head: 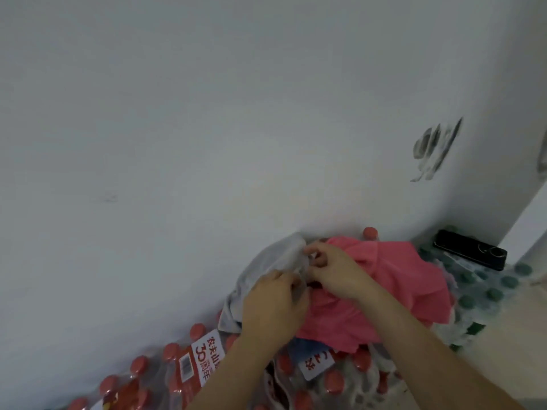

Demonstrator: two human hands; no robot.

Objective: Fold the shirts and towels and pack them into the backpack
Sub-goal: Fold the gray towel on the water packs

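A light grey cloth lies bunched against the white wall, on top of shrink-wrapped packs of bottles. To its right spreads a crumpled pink garment. My left hand grips the grey cloth at its lower right edge. Just above it, my right hand pinches the same grey cloth with fingers and thumb, its wrist lying over the pink garment. No backpack is in view.
Packs of red-capped water bottles fill the lower left and centre. Green-capped bottles sit at the right, with a black phone lying on them. The white wall stands close behind, with a dark smudge.
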